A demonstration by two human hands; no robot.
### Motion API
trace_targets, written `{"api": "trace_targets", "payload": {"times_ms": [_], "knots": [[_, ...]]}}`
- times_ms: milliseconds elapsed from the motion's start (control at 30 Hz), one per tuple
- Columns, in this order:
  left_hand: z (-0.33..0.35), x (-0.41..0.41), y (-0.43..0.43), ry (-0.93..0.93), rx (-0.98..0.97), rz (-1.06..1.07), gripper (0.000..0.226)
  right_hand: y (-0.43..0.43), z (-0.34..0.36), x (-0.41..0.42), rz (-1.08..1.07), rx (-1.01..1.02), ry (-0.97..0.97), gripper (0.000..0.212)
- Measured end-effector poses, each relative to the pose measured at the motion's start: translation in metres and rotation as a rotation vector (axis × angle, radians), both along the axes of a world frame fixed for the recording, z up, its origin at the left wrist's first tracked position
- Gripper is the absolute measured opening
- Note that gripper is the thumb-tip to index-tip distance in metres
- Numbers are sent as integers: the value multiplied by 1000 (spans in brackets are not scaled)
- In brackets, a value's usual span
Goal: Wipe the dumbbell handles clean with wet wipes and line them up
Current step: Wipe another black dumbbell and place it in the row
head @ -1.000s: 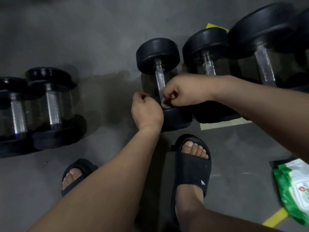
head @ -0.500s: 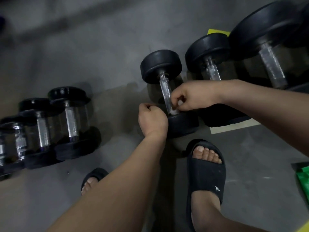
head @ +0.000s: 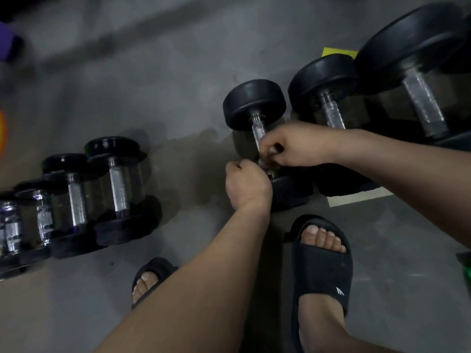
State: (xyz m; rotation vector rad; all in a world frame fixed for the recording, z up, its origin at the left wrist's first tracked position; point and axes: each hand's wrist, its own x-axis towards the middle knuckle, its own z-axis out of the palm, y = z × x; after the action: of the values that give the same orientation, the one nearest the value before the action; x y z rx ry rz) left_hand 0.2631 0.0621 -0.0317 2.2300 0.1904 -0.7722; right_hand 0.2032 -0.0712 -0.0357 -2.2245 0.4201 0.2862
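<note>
Just right of centre, toward one o'clock, the right hand (head: 293,146) curls round the handle (head: 258,131) of a dumbbell (head: 254,103), a pale scrap — likely the wet wipe (head: 273,149) — in its grip; the left hand (head: 246,186) is clenched at the handle's near end, its contents hidden. Judged partway: a row (head: 76,200) at nine o'clock stands lined up, while larger dumbbells (head: 328,80) at two o'clock seem unwiped.
</note>
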Motion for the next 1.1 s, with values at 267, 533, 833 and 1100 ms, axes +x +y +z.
{"api": "trace_targets", "payload": {"times_ms": [267, 533, 833, 1100], "knots": [[0, 6, 5, 16, 8, 26, 20, 7, 1, -7, -27, 61, -2, 12], [1, 7, 6, 23, 1, 27, 19, 10, -2, -2, -56, 5, -79, 11], [-1, 10, 7, 17, 3, 21, 19, 7, -3, 2, -134, -58, -130, 4], [1, 9, 7, 20, -9, 23, 20, 11, -8, 0, -28, -78, -139, 6]]}}
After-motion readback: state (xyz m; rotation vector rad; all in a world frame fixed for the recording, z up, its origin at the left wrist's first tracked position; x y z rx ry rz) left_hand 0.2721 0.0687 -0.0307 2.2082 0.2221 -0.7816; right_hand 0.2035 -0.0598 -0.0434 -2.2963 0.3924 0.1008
